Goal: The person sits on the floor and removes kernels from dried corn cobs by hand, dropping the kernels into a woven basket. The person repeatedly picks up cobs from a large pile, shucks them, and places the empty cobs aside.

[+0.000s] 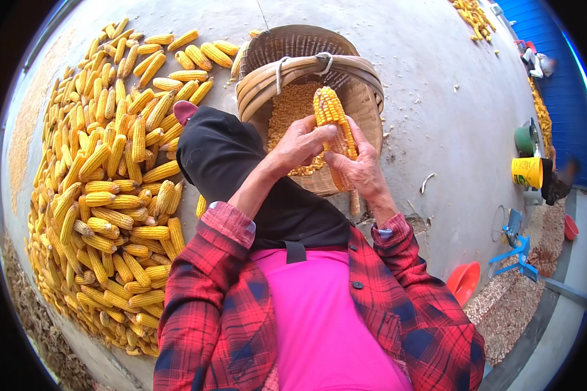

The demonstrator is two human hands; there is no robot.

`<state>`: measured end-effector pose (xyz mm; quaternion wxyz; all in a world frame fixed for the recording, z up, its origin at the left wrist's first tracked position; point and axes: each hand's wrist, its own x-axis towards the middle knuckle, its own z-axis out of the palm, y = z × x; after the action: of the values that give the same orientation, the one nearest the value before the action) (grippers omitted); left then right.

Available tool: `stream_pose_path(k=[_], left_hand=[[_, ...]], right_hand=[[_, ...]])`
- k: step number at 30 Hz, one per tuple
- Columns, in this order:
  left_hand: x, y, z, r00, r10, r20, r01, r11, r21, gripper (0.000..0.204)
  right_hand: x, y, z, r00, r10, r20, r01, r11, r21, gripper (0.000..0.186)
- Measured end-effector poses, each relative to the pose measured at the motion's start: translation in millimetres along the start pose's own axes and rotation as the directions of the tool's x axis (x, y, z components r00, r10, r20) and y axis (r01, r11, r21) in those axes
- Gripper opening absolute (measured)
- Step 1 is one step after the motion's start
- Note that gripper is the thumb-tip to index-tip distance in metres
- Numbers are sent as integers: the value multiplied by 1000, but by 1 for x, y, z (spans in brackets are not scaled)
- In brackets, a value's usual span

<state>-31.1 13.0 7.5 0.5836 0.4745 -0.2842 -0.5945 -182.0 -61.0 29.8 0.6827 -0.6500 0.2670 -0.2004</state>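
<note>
An ear of corn point(331, 107) stands tilted between my two hands above a woven basket point(365, 98). My left hand point(301, 144) grips its left side, thumb pressed on the kernels. My right hand point(364, 168) is wrapped round its right side and lower part. Yellow kernels still cover the top, while a lower strip between the hands looks stripped. Loose corn kernels point(293, 107) lie inside the basket. Below my right hand, a bare cob end point(354, 203) shows; whether it belongs to the held ear I cannot tell.
A large heap of corn ears point(111, 215) covers the floor at left, close to my black-clad leg point(222, 146). At right are a red basin point(464, 283), a blue metal stand point(518, 258), a yellow bucket point(527, 172) and a green bucket point(526, 139). Other people sit farther right.
</note>
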Motion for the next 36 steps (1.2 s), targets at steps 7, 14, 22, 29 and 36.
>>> stream_pose_path(k=[7, 14, 22, 29, 36], left_hand=[[-1, 10, -1, 987, -143, -74, 139, 989, -55, 35], [-3, 11, 7, 997, -27, -73, 30, 999, 44, 38], [7, -7, -1, 996, 64, -56, -58, 992, 114, 37], [2, 1, 2, 992, 126, -2, -122, 965, 233, 41], [8, -3, 2, 992, 123, -14, -120, 983, 137, 40]], right_hand=[[-5, 0, 7, 998, -56, -27, 51, 987, -156, 77], [-7, 6, 2, 999, -13, -39, 14, 1000, 26, 76], [-6, 11, 9, 998, -46, -36, 36, 968, -249, 79], [-3, 8, 0, 998, -58, -22, 58, 998, -3, 79], [-5, 13, -4, 969, -198, -144, 85, 822, -563, 70]])
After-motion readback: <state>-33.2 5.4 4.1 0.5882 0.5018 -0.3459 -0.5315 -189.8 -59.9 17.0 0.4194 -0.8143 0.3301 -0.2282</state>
